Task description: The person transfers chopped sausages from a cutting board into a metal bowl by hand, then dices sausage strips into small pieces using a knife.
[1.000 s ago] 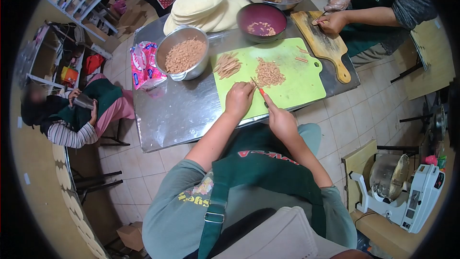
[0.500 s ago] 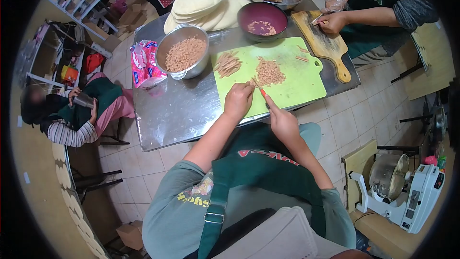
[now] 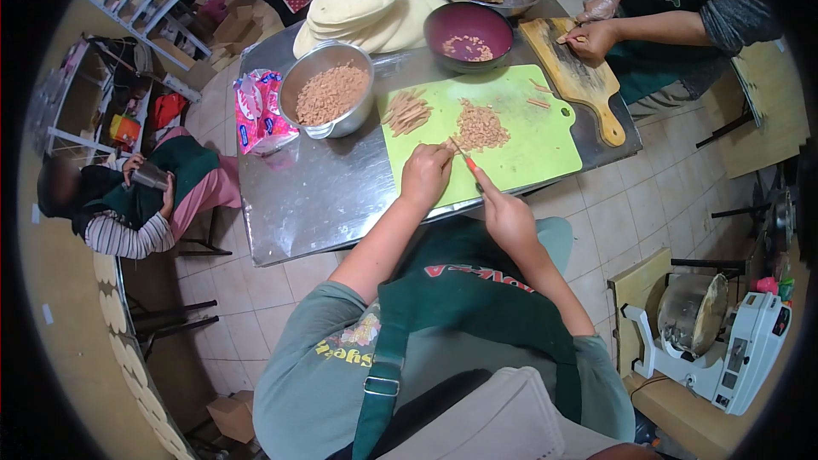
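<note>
A lime-green cutting board (image 3: 537,162) lies at the near edge of the metal table. My right hand (image 3: 513,223) is closed around the red-orange handle of a small knife (image 3: 471,163), its blade pointing away from me. Beside the blade, my left hand (image 3: 426,175) presses sausage strips to the board with bent fingers; its fingertips mostly hide them. Chopped sausage pieces (image 3: 482,126) form a heap just beyond the blade. To their left rests a pile of sausage strips (image 3: 407,111), and a few strips (image 3: 538,103) lie at the far right.
A metal pot (image 3: 354,123) holds chopped sausage, beside a pink packet (image 3: 258,115). Behind are stacked flat bread rounds (image 3: 354,0), a purple bowl (image 3: 439,24) and a metal bowl of sausages (image 3: 535,0). At right, a co-worker's hands (image 3: 592,38) work over a wooden board (image 3: 596,85).
My hands stay in nearly the same place, with the knife still at my left fingertips. The co-worker's hands on the right have shifted slightly over the wooden board.
</note>
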Motion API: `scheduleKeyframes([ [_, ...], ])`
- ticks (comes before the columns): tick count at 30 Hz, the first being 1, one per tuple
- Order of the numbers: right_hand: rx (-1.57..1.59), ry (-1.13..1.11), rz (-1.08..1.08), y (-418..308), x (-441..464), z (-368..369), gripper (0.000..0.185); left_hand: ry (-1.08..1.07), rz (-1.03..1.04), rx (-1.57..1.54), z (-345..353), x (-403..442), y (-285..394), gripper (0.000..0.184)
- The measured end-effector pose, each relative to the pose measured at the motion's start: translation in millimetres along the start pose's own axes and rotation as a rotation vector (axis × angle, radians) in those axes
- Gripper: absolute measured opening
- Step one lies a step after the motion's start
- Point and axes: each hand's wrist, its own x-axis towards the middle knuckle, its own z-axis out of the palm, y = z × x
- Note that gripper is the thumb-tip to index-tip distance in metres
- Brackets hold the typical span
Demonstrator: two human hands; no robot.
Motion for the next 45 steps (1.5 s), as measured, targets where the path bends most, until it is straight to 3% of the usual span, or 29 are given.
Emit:
scheduleKeyframes([
  [5, -0.065, -0.070, 0.040, 5.7, -4.0, 6.9, 0.047, 0.021, 0.023, -0.027, -2.7, 2.3, 0.5, 0.006],
  [10, 0.009, 0.036, -0.027, 11.0, -36.6, -0.3, 0.046, -0.020, -0.001, 0.003, -6.6, 2.5, 3.5, 0.004],
  [17, 0.027, 0.090, -0.074, 0.1, -5.3, 5.9, 0.048, 0.010, 0.041, 0.003, -3.9, -0.4, -0.2, 0.006],
  [20, -0.181, -0.049, 0.009, -0.4, 0.8, 12.2, 0.049, 0.019, 0.021, 0.013, -3.9, 1.7, 1.3, 0.006],
  [31, -0.043, 0.131, -0.109, 1.3, -17.8, 2.7, 0.051, 0.025, 0.007, -0.023, -0.8, -2.3, -5.4, 0.006],
  [34, -0.178, -0.010, -0.043, -4.9, 0.5, 10.8, 0.052, 0.019, 0.001, -0.026, -0.9, -2.4, -5.0, 0.006],
  [45, -0.135, 0.093, -0.087, 4.2, -25.3, 4.1, 0.053, 0.006, -0.016, -0.029, -5.6, -0.9, -2.3, 0.008],
])
